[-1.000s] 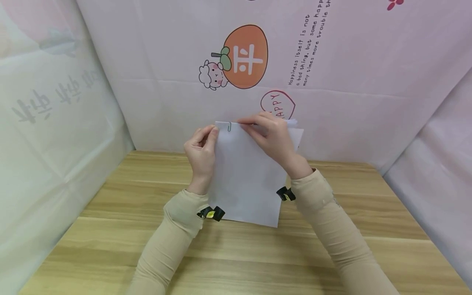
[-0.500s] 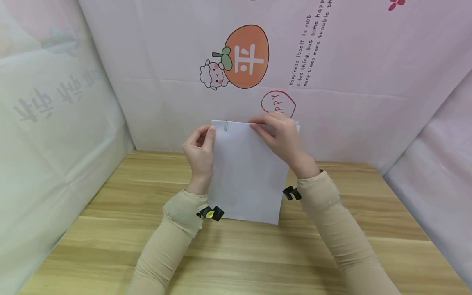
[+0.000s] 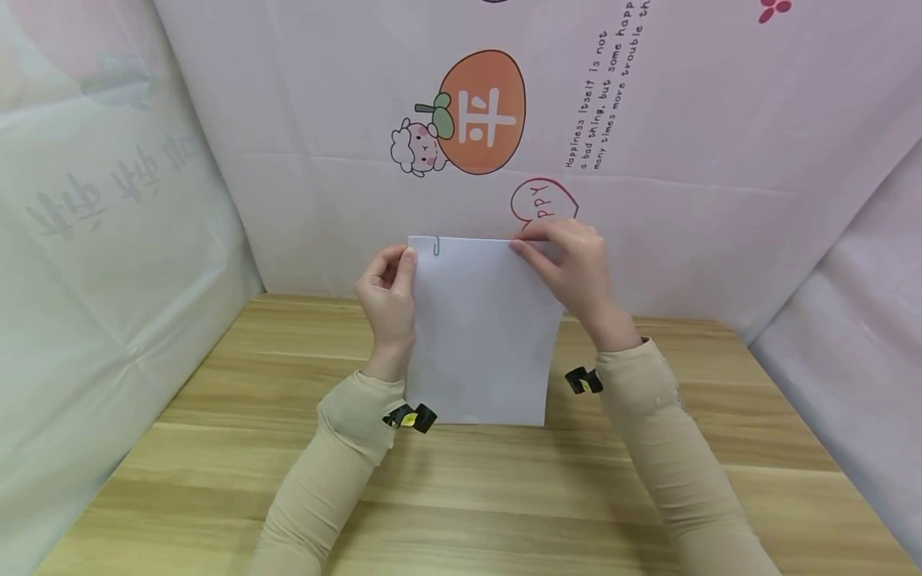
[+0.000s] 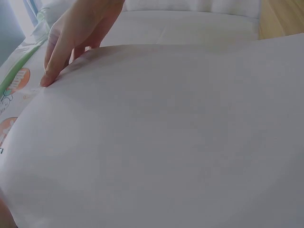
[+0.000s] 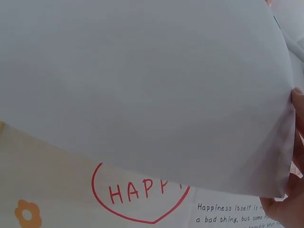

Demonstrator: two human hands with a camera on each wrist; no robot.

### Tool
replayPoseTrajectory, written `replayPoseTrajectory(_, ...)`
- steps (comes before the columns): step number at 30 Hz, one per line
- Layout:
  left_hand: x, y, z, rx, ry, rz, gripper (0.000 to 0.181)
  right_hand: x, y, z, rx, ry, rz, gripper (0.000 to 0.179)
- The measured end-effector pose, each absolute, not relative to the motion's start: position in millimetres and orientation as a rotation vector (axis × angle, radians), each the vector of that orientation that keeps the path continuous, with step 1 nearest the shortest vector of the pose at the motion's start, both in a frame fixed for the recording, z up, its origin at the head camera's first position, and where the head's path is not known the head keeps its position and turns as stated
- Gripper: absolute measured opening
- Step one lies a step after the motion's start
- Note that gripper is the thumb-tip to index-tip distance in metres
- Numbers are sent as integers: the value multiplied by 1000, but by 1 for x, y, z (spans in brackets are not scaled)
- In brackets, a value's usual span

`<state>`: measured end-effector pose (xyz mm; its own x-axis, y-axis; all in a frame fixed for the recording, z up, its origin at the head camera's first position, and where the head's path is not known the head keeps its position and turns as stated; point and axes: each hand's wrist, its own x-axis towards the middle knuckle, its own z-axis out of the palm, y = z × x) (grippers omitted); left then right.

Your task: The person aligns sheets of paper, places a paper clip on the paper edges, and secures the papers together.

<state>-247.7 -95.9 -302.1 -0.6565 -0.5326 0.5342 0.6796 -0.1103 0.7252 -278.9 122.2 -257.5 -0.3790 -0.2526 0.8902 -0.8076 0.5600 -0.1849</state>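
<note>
White paper (image 3: 483,336) stands nearly upright above the wooden table, its lower edge near or on the tabletop. A small dark green paper clip (image 3: 435,246) sits on its top edge, close to the upper left corner. At that corner my left hand (image 3: 387,308) pinches the paper between thumb and fingers. My right hand (image 3: 582,268) pinches the top edge farther right, covering the upper right corner in the head view. In the right wrist view, fingers (image 5: 298,102) lie along the paper's edge. The broad paper surface fills most of the left wrist view.
The wooden table (image 3: 461,504) spreads in front of and beside the paper. A pale printed cloth (image 3: 324,200) with an orange drawing and a red heart rises behind it. White cloth walls (image 3: 108,280) enclose both sides. Black wrist cameras (image 3: 414,418) are strapped at the sleeves.
My right hand has slid rightward along the top edge, away from the paper clip. Offset sheet edges at the right no longer show. The paper has shifted slightly left; its lower edge looks more level.
</note>
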Motion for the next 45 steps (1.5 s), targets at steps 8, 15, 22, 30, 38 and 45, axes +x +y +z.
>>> replayPoseTrajectory(8, -249, -95, -303, -187, -1333, -1851, 18, -280, 135, -263, 745, -1914, 885, 19)
replayPoseTrajectory(15, -248, -95, -303, -167, -1339, -1869, 20, -280, 142, -268, 648, -1951, 1013, 20)
replayPoseTrajectory(22, -251, -96, -304, -186, -1335, -1856, 19, -261, 137, -259, 524, -1983, 1275, 30)
replayPoseTrajectory(30, -252, -96, -304, -184, -1354, -1859, 18, -255, 143, -258, 474, -1960, 1454, 34)
replayPoseTrajectory(38, -252, -96, -306, -202, -1345, -1871, 20, -250, 151, -268, 437, -2047, 1528, 33)
replayPoseTrajectory(45, -251, -94, -306, -208, -1324, -1882, 18, -246, 157, -281, 449, -2147, 1537, 32)
